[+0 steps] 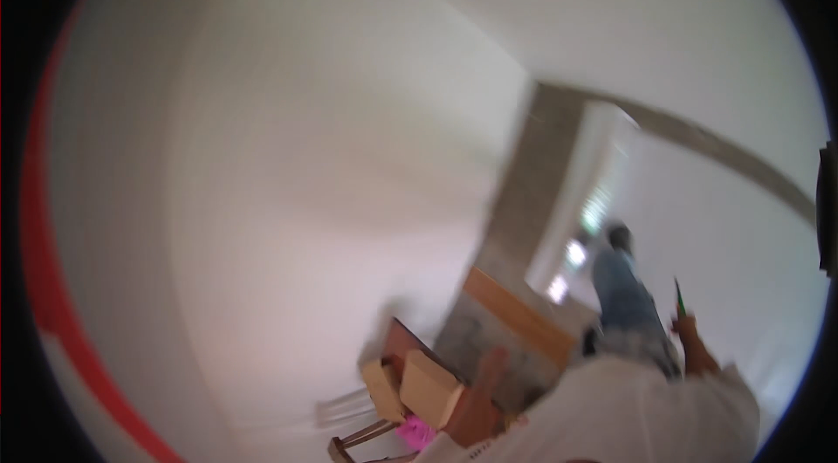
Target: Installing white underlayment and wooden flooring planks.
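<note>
My right hand [684, 323] is closed around a slim green-and-dark pointed tool [678, 295], its thin tip pointing up in the picture. The tool's exact kind is too small and blurred to tell. My left hand [491, 367] is smeared by motion, beside an open cardboard box [429, 384]; its fingers cannot be made out clearly. Between the two arms, my white shirt [628, 402] and blue jeans [624, 293] show, with a dark shoe [620, 237] beyond.
A pink item [415, 433] lies by the box, near a wooden chair or stool frame [360, 437]. An orange-brown board [515, 313] crosses a grey surface [524, 219]. A broad pale wall [332, 157] fills the left. A red curved band [52, 288] runs along the left rim.
</note>
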{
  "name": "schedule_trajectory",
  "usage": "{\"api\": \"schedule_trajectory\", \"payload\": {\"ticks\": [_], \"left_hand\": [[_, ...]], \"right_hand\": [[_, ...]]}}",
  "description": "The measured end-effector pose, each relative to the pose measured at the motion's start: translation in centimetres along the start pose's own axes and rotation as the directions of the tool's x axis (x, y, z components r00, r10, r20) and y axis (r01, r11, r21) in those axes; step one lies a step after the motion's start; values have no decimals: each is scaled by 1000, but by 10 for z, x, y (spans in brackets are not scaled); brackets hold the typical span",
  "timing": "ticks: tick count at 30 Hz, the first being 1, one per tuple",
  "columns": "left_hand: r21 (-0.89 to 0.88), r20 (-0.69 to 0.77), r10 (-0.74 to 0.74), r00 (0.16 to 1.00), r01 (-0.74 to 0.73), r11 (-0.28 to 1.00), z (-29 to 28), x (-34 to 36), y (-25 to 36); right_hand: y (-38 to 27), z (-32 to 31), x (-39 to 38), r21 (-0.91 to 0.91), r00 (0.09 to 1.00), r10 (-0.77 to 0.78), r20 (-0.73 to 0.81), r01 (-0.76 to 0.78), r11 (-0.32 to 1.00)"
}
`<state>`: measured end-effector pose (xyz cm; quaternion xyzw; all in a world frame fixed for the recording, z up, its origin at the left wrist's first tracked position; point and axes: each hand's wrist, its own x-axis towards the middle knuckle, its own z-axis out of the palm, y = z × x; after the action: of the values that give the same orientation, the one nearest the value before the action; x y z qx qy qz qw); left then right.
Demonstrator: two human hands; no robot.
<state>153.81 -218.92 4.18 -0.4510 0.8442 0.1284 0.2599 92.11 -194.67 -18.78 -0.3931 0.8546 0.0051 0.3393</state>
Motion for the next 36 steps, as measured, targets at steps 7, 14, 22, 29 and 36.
{"api": "schedule_trajectory", "payload": {"ticks": [7, 14, 22, 29, 36], "left_hand": [[-647, 289, -146, 946, 305, 699, -163, 85, 28], [-576, 382, 97, 919, 155, 802, -97, 141, -6], [-409, 146, 128, 981, -58, 911, -67, 302, -170], [-574, 82, -175, 981, 190, 796, 58, 454, -308], [-611, 47, -594, 803, 494, 619, 226, 553, -442]], "right_hand": [[-123, -76, 9, 718, 794, 373, 480, -600, 352], [-162, -119, 102, 698, 824, 404, 397, -557, 450], [-365, -112, 185, 770, 904, 177, 389, -424, 477], [-472, -62, 189, 619, 890, 157, 427, -415, 667], [-542, 45, 144, 438, 813, 483, 325, -582, 685]]}}
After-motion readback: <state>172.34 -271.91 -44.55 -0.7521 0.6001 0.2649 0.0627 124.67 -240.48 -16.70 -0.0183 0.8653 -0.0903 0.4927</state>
